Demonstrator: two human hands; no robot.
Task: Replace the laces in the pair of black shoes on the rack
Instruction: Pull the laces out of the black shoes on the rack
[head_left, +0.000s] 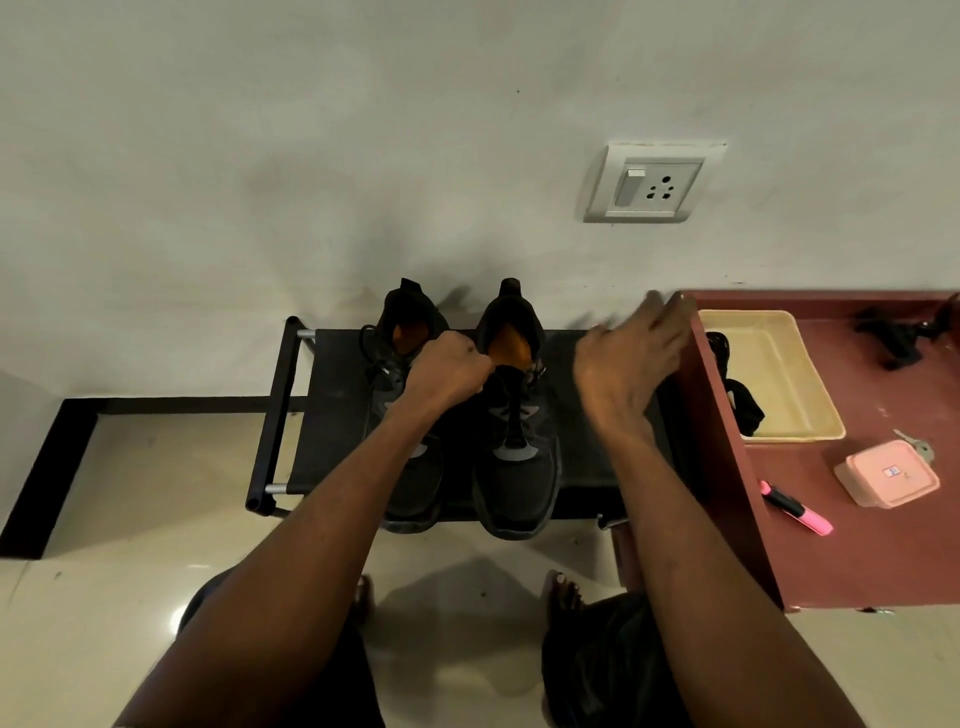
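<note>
Rack: holds both black shoes, toes toward the person
Left shoe: laced
Left hand: curled at the right shoe tongue, seemingly pinching lace
Right hand: fingers loose, blurred; nearer the tray right of the rack; lace there

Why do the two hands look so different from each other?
The left hand is curled into a fist, gripping the top of the right shoe. The right hand has loose, spread fingers and holds nothing. The left hand is over the shoes; the right hand reaches toward the red table. Both stretch out above the black rack.
</note>
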